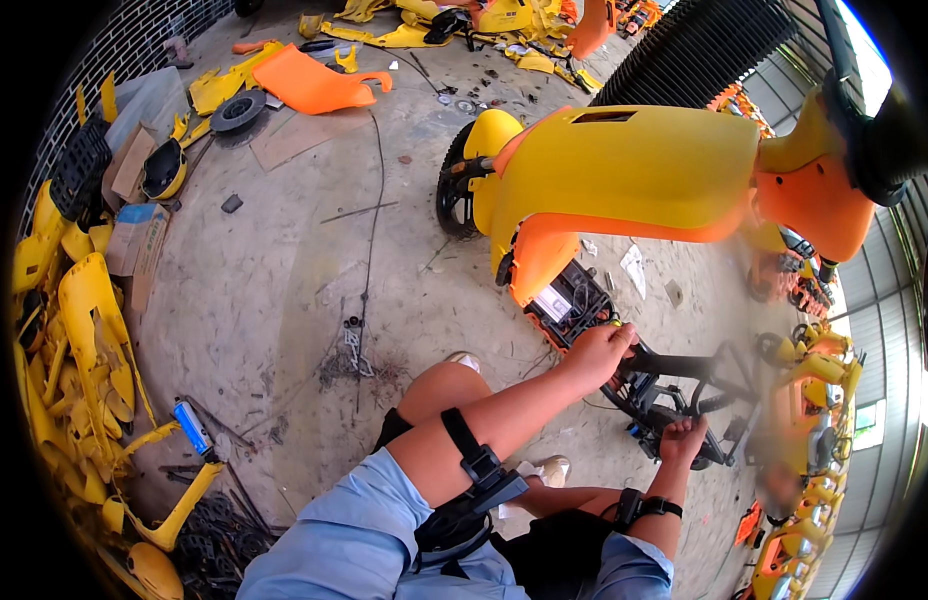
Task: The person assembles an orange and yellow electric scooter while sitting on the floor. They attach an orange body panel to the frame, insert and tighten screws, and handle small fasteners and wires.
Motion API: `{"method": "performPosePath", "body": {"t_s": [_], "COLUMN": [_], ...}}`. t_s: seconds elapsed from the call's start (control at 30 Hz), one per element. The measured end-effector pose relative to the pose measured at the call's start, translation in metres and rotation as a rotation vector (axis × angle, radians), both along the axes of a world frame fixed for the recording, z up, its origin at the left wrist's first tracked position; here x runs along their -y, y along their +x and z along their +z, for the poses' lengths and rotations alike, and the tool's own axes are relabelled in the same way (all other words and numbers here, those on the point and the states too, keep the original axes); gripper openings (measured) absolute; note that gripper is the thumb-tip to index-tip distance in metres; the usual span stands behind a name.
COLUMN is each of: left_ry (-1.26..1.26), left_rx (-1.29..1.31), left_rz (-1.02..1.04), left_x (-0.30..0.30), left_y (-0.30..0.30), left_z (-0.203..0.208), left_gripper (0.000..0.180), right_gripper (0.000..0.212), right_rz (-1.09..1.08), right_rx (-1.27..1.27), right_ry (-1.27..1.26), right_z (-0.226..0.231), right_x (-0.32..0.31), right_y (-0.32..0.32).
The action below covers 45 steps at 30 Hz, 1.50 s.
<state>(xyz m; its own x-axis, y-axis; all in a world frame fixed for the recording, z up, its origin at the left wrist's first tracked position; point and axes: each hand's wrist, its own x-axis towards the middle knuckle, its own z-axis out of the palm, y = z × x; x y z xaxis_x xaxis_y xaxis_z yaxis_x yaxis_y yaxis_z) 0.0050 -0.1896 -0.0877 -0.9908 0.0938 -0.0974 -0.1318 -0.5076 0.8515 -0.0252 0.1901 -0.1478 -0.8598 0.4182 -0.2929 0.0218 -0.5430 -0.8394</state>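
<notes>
A scooter or e-bike with yellow-and-orange body panels (624, 165) stands in front of me, its black front wheel (456, 185) to the far left. Its bare black frame (674, 370) stretches rightward beside my knees, with a dark tube across it. My left hand (599, 355) is at the frame's middle, beside an uncovered compartment (569, 305) of wiring and a pale labelled part. Its fingers are pinched together, and what they hold is hidden. Lower right, my right hand (684, 438) is closed against the rear frame; whatever lies in its fingers is too small to make out.
Yellow plastic panels (89, 310) are heaped along the left, near a cardboard box (139, 240) and a blue cylinder (192, 428). An orange panel (309, 80) and a small tyre (238, 111) lie farther back. Several yellow bikes (814, 460) line the right. A chain (354, 345) lies on the floor.
</notes>
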Motion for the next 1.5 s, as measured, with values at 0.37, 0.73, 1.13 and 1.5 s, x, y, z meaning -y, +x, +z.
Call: {"method": "performPosePath", "body": {"t_s": [0.37,0.73,1.13,1.5], "left_ry": [-0.105,0.156,0.150,0.084], "left_rx": [-0.024,0.069,0.049,0.063], "left_rz": [0.173,0.002,-0.008,0.058], "left_x": [-0.002,0.005,0.009,0.006], "left_y": [-0.005,-0.001,0.000,-0.003], "left_z": [-0.008,0.003,0.004,0.000], "left_gripper": [0.038,0.028,0.019,0.017], "right_gripper": [0.034,0.035,0.035,0.037], "right_rz": [-0.005,0.008,0.055,-0.004], "right_rx": [-0.002,0.004,-0.016,0.006], "right_ry": [-0.004,-0.022,-0.020,0.010], "right_z": [0.000,-0.002,-0.001,0.000], "right_x": [0.001,-0.004,-0.003,0.002], "right_y": [0.000,-0.001,-0.001,-0.001]}}
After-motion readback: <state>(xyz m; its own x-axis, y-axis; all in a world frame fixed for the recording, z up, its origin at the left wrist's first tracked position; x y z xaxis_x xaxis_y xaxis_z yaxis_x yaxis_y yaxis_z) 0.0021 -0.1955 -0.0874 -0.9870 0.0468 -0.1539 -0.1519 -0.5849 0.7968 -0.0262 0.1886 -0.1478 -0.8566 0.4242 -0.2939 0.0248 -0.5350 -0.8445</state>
